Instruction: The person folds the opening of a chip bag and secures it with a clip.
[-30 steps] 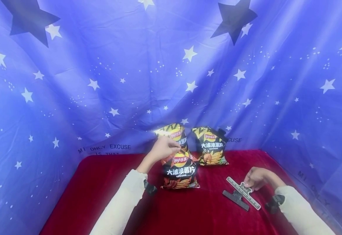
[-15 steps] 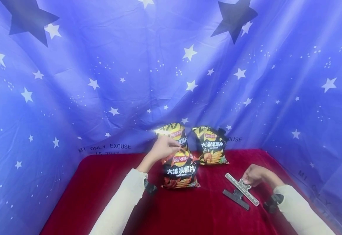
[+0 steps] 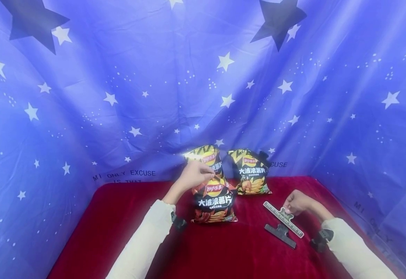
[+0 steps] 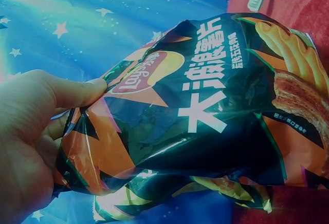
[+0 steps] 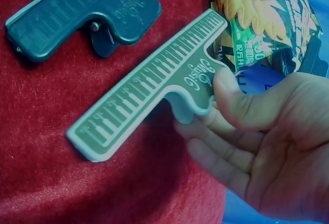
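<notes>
One bag [image 3: 215, 203] is pinched at its top by the left hand [image 3: 196, 173] in the head view, with a rear bag [image 3: 206, 152] behind it and a right bag [image 3: 249, 176] farther back, at the far side of the table [image 3: 237, 252]. Over the last second, the pale clip [image 3: 283, 219], gripped by the right hand [image 3: 297, 202], has been shifted away from the black clip [image 3: 280, 235] and nearer the bags; the left hand has been kept in place. Apparently, the clip is being brought toward the held bag. "Lay's 乐事" and "大波浪薯片" can be read on the packaging, "ONLY EXCUSE IS THAT" on the backdrop [image 3: 154, 116].

In the left wrist view, the same lettering is shown sideways.

In the right wrist view, the pale clip's handle, marked "Music", is held between thumb and fingers; the black clip's script is blurred.
</notes>
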